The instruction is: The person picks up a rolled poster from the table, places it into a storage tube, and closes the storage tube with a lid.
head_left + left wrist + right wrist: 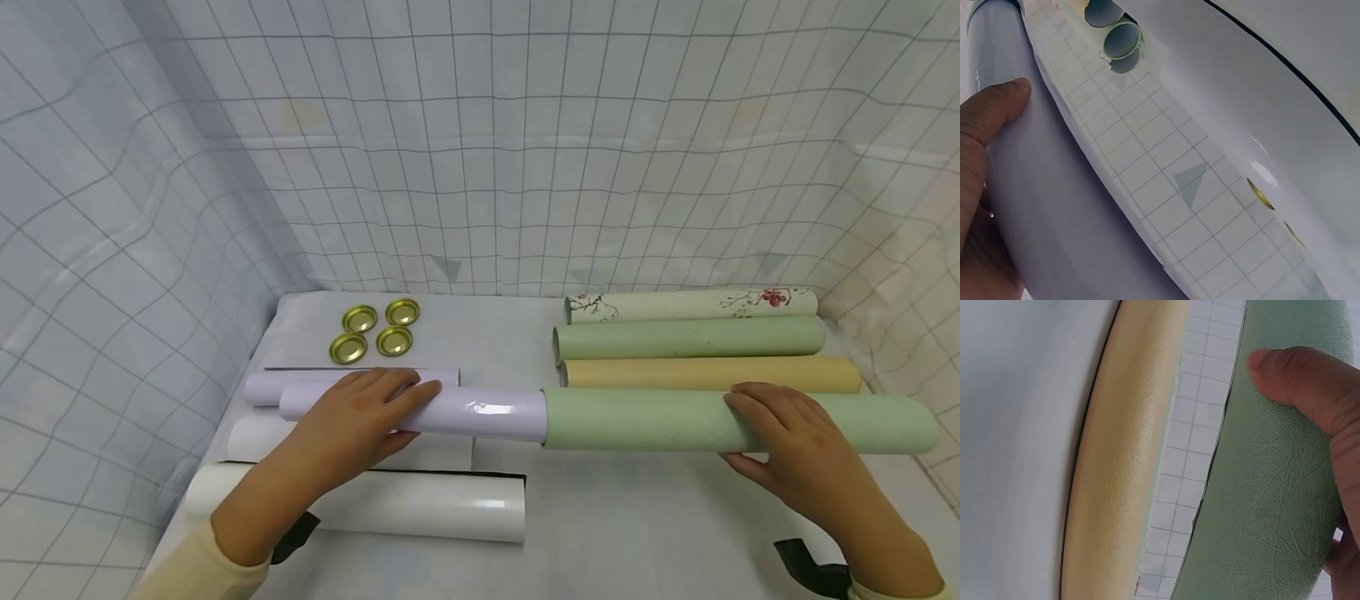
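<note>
Your left forearm crosses the glossy white roll [420,504], so take care not to nudge it. Your left hand [363,425] grips the lilac tube [502,415] from above, well back from its right end; that seems a sensible place, since it leaves the end free to slide. The 4 gold lids [394,340] lie beyond, apart from your fingers. At the middle, the lilac tube's right end meets the mouth of the large green tube [637,421], whose rim wraps around it; how deep it sits, the views do not show. The fit looks snug, so line up the 2 axes and push straight, as a tilt could crease the rim. Mind the yellow roll [708,375] just behind the green tube. Farther right, your right hand [795,437] holds the green tube between thumb and fingers; brace there without squeezing, because a dented wall would probably bind.
</note>
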Demonstrator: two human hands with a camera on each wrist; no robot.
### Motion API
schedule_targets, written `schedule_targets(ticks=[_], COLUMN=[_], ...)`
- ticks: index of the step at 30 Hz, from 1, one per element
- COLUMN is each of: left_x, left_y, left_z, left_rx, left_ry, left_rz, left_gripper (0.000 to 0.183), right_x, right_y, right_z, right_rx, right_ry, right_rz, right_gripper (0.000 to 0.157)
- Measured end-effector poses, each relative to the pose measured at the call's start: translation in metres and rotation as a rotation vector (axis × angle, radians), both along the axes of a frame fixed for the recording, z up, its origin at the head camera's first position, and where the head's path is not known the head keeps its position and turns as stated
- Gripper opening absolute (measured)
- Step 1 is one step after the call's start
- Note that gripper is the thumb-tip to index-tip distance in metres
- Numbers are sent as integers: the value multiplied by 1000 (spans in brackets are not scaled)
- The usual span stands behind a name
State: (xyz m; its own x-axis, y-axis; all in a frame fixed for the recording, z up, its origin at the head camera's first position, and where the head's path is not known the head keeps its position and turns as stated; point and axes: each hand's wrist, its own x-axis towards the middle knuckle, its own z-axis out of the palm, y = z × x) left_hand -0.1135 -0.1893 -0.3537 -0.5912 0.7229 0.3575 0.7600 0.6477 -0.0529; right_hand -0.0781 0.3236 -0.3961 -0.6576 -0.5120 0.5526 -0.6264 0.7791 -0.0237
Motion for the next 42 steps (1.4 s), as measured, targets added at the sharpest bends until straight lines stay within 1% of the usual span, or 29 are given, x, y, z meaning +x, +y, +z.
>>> schedule_targets(ticks=[3,5,10,22,27,31,36,42], left_x=[-1,-1,-1,-3,-2,-1,-3,-4], left_y=[4,6,10,21,26,31,38,41], left_z=[0,0,-2,-4,-3,-2,-2,0], left_rx=[9,14,19,22,21,29,41,35], left_ry=[4,9,12,20,11,17,26,24], left_rz=[-10,-16,-23,-37,-35,-46,-59,-57], left_gripper=[65,65,64,62,62,60,59,57], right_x=[0,0,1,3,3,3,3,1], right_y=[-1,-2,-2,-4,-8,-9,-11,-14], right_z=[0,0,-1,-1,-1,0,1,1], right_rx=[-5,-8,0,8,-3,-4,-14,-33], right_ry=[24,21,-7,-36,-32,-33,-17,0], right_rz=[12,13,2,-29,-16,-11,9,23], right_gripper=[77,76,77,79,78,78,77,77])
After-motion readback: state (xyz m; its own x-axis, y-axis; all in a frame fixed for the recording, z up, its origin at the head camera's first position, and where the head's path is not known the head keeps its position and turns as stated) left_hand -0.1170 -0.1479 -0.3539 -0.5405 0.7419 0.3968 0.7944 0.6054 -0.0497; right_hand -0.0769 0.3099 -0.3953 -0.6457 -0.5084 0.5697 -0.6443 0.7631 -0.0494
